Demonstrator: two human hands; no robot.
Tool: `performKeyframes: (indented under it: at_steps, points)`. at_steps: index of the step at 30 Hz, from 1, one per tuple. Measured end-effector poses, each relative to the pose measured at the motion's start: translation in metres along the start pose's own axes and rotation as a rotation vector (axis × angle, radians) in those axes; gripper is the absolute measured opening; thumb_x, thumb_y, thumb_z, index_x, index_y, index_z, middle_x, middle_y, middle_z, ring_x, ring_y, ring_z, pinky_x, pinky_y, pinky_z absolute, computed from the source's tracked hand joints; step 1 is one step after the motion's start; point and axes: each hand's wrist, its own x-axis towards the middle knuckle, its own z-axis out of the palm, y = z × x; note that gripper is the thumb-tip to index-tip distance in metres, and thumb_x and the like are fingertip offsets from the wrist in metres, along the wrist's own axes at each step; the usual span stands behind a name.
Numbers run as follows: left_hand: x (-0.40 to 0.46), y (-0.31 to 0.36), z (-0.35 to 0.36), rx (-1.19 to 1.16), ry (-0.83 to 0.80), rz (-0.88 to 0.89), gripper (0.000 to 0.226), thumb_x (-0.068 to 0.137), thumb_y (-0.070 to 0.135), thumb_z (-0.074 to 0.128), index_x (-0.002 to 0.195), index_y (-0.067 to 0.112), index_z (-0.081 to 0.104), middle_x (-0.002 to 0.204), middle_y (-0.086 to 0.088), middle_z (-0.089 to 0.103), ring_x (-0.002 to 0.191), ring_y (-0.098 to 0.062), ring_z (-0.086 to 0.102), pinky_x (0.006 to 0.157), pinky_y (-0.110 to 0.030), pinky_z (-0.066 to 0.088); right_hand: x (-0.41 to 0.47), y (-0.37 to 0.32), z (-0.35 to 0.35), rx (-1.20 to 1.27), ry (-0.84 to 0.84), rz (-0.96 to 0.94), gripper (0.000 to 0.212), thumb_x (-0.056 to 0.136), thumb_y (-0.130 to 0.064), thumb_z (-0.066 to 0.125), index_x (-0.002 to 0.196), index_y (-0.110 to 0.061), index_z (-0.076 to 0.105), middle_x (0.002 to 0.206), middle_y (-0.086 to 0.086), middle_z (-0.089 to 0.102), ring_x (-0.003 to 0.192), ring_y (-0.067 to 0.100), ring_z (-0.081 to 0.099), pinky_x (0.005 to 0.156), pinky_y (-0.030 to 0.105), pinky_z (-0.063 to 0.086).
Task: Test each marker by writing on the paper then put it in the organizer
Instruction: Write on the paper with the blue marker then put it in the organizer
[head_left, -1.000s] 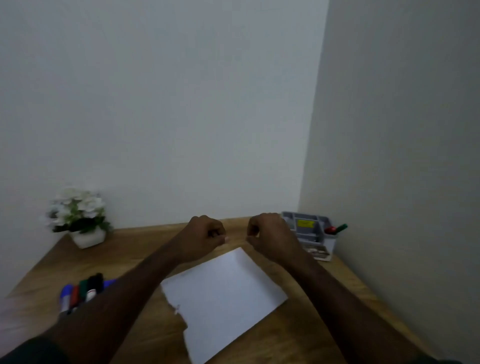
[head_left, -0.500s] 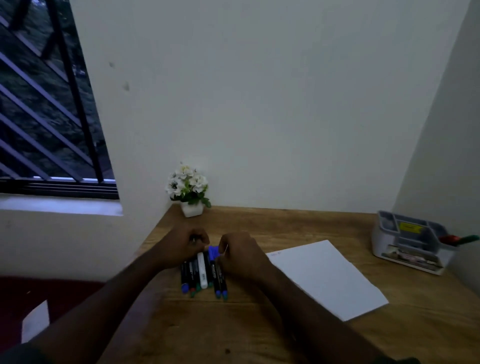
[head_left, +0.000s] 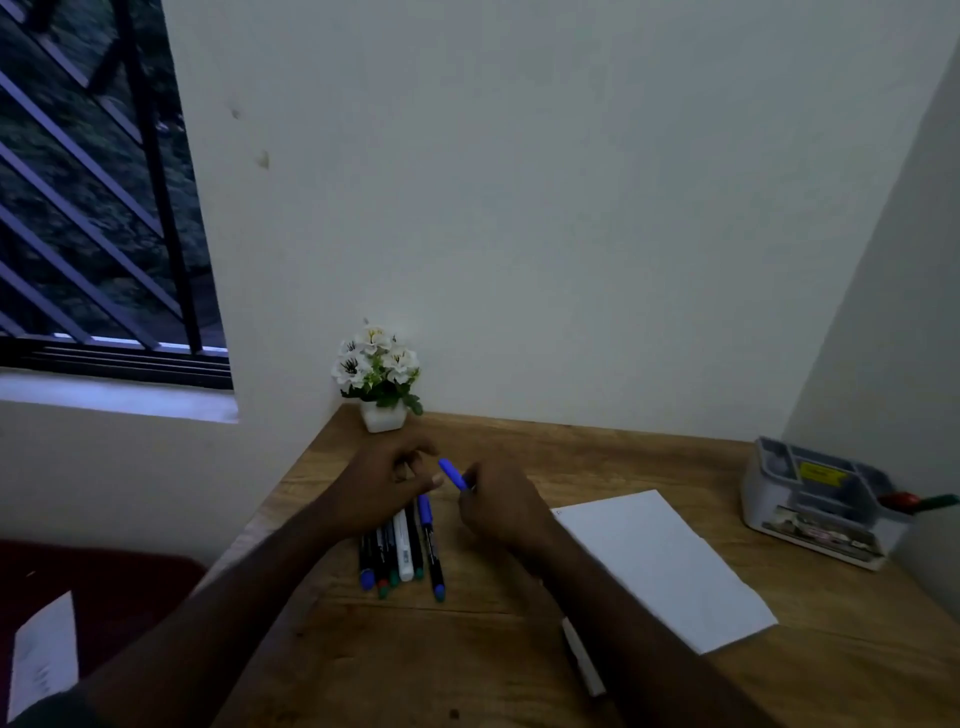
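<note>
On the wooden desk (head_left: 519, 649), right hand (head_left: 498, 506) holds a seemingly blue-capped marker (head_left: 453, 474)

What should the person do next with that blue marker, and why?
Probably pull the cap off. The right hand grips the blue marker, its blue cap end pointing toward the left hand, and the paper beside it shows no clear marks.
</note>
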Motion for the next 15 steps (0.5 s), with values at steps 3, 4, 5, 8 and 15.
performKeyframes:
  at_steps: [3, 4, 5, 8, 15]
  points:
    - [0.008, 0.011, 0.011, -0.102, 0.041, 0.037, 0.028, 0.086, 0.029, 0.071, 0.113, 0.026, 0.064, 0.084, 0.006, 0.066, 0.083, -0.010, 0.062, 0.070, -0.018, 0.047, -0.008, 0.019, -0.027, -0.035, 0.062, -0.154, 0.016, 0.094, -0.018, 0.053, 0.103, -0.010, 0.064, 0.101, 0.007, 0.065, 0.083, 0.018, 0.057, 0.070, 0.028, 0.040]
    - [0.011, 0.016, 0.016, -0.128, 0.021, 0.048, 0.028, 0.087, 0.030, 0.069, 0.115, 0.026, 0.064, 0.085, 0.005, 0.066, 0.083, -0.011, 0.062, 0.071, -0.021, 0.048, -0.012, 0.029, -0.035, -0.063, 0.077, -0.217, 0.014, 0.095, -0.017, 0.051, 0.101, -0.011, 0.062, 0.098, 0.007, 0.063, 0.080, 0.017, 0.053, 0.070, 0.027, 0.035]
    - [0.014, 0.021, 0.022, -0.146, -0.006, 0.055, 0.027, 0.088, 0.029, 0.068, 0.115, 0.025, 0.065, 0.087, 0.004, 0.067, 0.085, -0.013, 0.063, 0.072, -0.023, 0.049, -0.016, 0.040, -0.040, -0.093, 0.083, -0.276, 0.012, 0.096, -0.017, 0.049, 0.100, -0.012, 0.060, 0.096, 0.006, 0.061, 0.079, 0.017, 0.049, 0.071, 0.027, 0.034]
    - [0.021, 0.039, 0.045, -0.166, -0.098, 0.081, 0.023, 0.089, 0.025, 0.067, 0.112, 0.025, 0.069, 0.095, 0.008, 0.069, 0.091, -0.007, 0.062, 0.076, -0.019, 0.049, -0.027, 0.073, -0.048, -0.252, 0.019, -0.363, 0.015, 0.099, -0.014, 0.047, 0.110, -0.012, 0.056, 0.107, 0.006, 0.057, 0.085, 0.020, 0.052, 0.074, 0.028, 0.037]
    - [0.037, 0.054, 0.089, -0.160, -0.213, 0.161, 0.010, 0.089, 0.016, 0.066, 0.093, 0.019, 0.074, 0.086, 0.009, 0.069, 0.083, -0.011, 0.060, 0.068, -0.014, 0.043, -0.040, 0.116, -0.061, -0.359, -0.030, -0.317, 0.025, 0.102, -0.020, 0.043, 0.126, -0.019, 0.052, 0.115, 0.004, 0.059, 0.098, 0.021, 0.058, 0.080, 0.033, 0.045]
